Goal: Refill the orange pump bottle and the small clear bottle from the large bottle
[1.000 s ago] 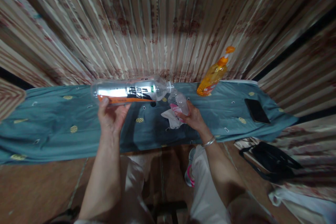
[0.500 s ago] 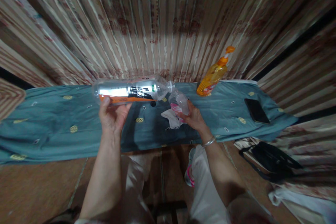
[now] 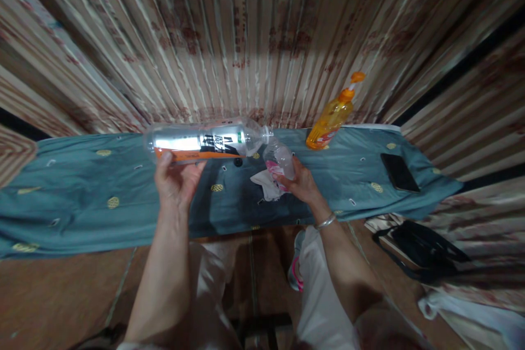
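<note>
A large clear plastic bottle with a silver, black and orange label lies nearly level in my left hand, which grips it near its base. Its open neck points right and meets the mouth of a smaller clear plastic bottle with a pink label. My right hand is closed round that smaller bottle, which tilts with its mouth up and to the left. Whether the two mouths touch cannot be made out. Below the small bottle a pale crumpled cloth lies on the table. A small dark round cap sits beneath the large bottle.
A yellow-orange pump bottle stands at the back right of the table with its green cloth. Farther right lies a black phone. A dark bag is below the right end. Pleated curtains hang behind.
Both hands and both bottles stay almost exactly where they were. The view has shifted very slightly, moving the table and the things on it a few pixels left.
</note>
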Action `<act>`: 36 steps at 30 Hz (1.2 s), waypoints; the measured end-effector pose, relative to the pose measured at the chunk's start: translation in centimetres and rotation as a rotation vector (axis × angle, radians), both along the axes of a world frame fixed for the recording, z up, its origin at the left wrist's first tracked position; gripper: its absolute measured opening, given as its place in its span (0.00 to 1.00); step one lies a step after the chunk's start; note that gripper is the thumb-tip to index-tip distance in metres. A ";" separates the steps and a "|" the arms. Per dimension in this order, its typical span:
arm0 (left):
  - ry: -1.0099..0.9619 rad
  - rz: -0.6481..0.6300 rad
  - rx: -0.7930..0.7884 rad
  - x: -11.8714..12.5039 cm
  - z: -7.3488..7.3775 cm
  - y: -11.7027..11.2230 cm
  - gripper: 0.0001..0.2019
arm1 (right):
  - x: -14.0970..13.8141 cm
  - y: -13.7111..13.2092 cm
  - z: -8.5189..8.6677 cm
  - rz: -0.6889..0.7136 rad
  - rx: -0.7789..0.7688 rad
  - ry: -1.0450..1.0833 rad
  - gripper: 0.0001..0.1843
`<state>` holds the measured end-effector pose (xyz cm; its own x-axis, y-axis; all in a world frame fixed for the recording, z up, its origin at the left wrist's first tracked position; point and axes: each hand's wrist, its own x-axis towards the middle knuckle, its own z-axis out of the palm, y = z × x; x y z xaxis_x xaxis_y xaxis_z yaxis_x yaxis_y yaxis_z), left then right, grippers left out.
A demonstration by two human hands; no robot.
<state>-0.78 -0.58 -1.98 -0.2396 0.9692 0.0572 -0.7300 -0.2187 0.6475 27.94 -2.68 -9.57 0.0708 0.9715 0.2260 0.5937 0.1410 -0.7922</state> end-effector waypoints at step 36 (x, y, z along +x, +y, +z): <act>0.043 0.004 0.013 0.0 0.0 0.0 0.14 | 0.1 -0.1 -0.2 0.001 0.019 -0.029 0.29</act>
